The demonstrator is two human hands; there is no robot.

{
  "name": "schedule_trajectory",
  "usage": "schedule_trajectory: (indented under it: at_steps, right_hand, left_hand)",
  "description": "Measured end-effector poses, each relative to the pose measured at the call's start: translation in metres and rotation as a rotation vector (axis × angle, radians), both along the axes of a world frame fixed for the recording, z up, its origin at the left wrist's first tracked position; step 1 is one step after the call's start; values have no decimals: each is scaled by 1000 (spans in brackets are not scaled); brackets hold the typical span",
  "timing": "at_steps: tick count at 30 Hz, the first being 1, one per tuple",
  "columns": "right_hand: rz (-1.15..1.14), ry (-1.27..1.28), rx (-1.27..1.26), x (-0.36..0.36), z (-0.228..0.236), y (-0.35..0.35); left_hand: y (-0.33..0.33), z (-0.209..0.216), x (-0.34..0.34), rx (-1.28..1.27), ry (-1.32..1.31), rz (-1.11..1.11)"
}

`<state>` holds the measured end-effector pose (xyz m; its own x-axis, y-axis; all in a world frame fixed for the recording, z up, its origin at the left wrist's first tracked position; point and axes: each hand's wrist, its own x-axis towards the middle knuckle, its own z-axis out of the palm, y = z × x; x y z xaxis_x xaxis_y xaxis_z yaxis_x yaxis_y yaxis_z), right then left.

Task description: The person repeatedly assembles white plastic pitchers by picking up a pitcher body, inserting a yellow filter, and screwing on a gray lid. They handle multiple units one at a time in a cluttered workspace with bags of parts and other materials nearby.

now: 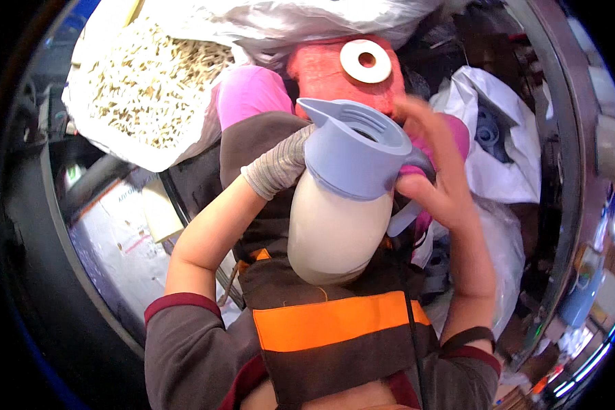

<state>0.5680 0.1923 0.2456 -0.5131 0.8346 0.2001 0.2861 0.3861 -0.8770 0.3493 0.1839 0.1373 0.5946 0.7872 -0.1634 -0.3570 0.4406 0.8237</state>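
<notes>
A vacuum jug (pixel 342 232) with a cream body and a blue-grey spouted collar (pixel 355 160) is held tilted over my lap. My left hand (pixel 283 160), in a grey knitted glove, holds the collar from the left side; its fingers are partly hidden behind the jug. My bare right hand (pixel 441 171) is at the jug's right side, by the grey handle (pixel 417 162). Its fingers are stretched up and slightly blurred, with the thumb apart. The collar's top opening shows a dark inside.
Beyond the jug, a cream ring (pixel 365 61) lies on a red wrapped block (pixel 314 72). A white sack (pixel 178 160) full of small pale pieces stands at the far left. On the right, a white bag (pixel 519 164) contains dark grey parts (pixel 486 126), beside a metal frame edge (pixel 581 137).
</notes>
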Motion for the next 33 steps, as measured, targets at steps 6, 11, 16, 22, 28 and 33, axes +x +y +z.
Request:
schedule_trajectory:
  at_steps: [6, 11, 16, 22, 28, 33]
  right_hand:
    - [-295, 440, -686, 25, -35, -25]
    - [-470, 502, -916, 36, -18, -7]
    - [-450, 490, -942, 27, -11, -8]
    - [-437, 371, -926, 26, -26, -3]
    - [-381, 294, -793, 26, -42, -3]
    - [-369, 164, -639, 27, -50, -8]
  left_hand:
    - [-12, 16, 2, -248, -119, 10]
    - [-10, 28, 1, -152, -210, -38]
    - [-24, 22, 4, -193, -202, 71]
    - [-26, 18, 7, -275, -324, 109]
    - [-27, 8, 7, -395, -394, 122]
    - [-26, 21, 8, -278, -215, 87]
